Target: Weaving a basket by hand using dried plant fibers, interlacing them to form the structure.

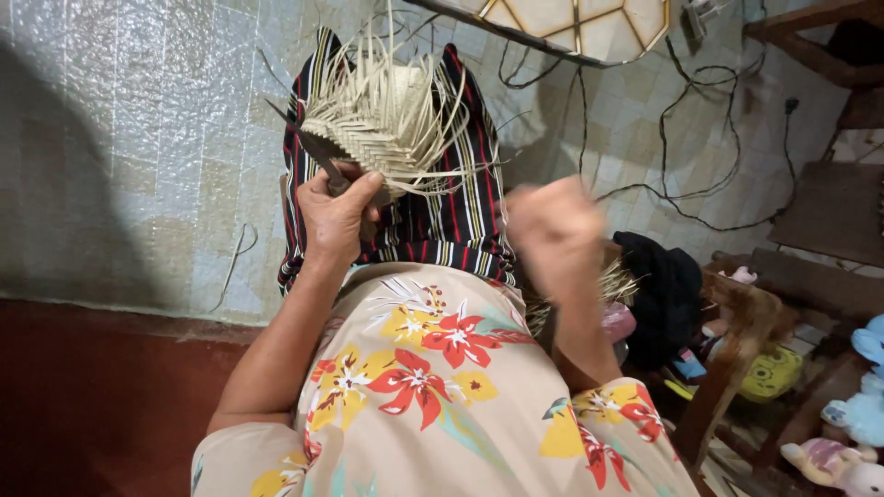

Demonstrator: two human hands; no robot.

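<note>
head cam | looks steeply down from above | close over lap [433,368] | single view

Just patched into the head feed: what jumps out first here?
The half-woven straw piece with loose strips fanning out sits top centre, resting on a striped cloth. The left hand grips a dark tool against its edge. The right hand, blurred, is raised beside it over the floral dress.

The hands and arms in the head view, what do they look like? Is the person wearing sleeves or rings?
Both arms are bare up to the picture's lower edge, with no sleeves showing. The left hand is sharp and shows no ring or bracelet. The right hand is blurred, so rings cannot be told. The floral dress is beige with red and yellow flowers.
</note>
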